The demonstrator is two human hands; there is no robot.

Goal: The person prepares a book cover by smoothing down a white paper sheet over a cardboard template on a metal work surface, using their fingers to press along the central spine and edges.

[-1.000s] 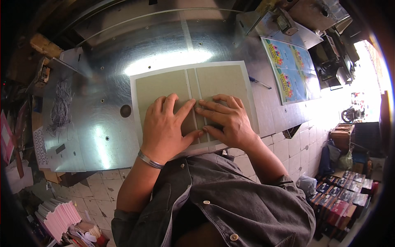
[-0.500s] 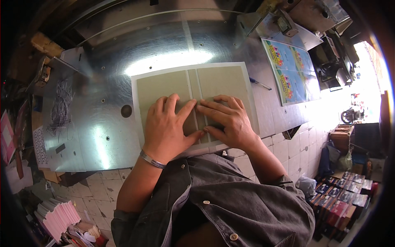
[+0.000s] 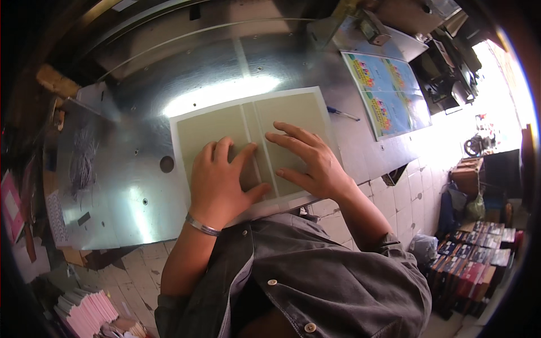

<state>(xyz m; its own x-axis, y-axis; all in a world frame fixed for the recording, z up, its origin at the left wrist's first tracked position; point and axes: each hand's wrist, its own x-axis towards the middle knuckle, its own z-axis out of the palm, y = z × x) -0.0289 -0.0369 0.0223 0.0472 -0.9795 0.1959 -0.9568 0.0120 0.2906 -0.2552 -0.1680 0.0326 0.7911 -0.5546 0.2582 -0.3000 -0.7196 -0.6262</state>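
A white sheet [image 3: 176, 132] lies on the metal table, bearing a left greyish-brown board [image 3: 208, 125], a right board [image 3: 294, 110] and a narrow spine strip [image 3: 251, 119] between them. Light gaps run along both sides of the strip. My left hand [image 3: 218, 180] is over the left board, fingers spread and thumb pointing toward the strip; a metal bracelet [image 3: 203, 225] circles that wrist. Over the right board is my right hand [image 3: 315, 166], its fingers stretched and apart. Neither hand holds anything. Whether the fingertips touch the boards is hard to tell.
A blue pen [image 3: 342, 114] lies right of the sheet, beside a colourful printed sheet [image 3: 389, 96]. Tangled thin strands [image 3: 83, 160] lie on the table's left. A round hole [image 3: 167, 164] is in the metal top. Stacked books [image 3: 468, 259] stand on the floor at right.
My hands have moved apart from the spine strip, where their fingertips nearly met. My right hand's fingers have spread wider. The whole view has shifted slightly.
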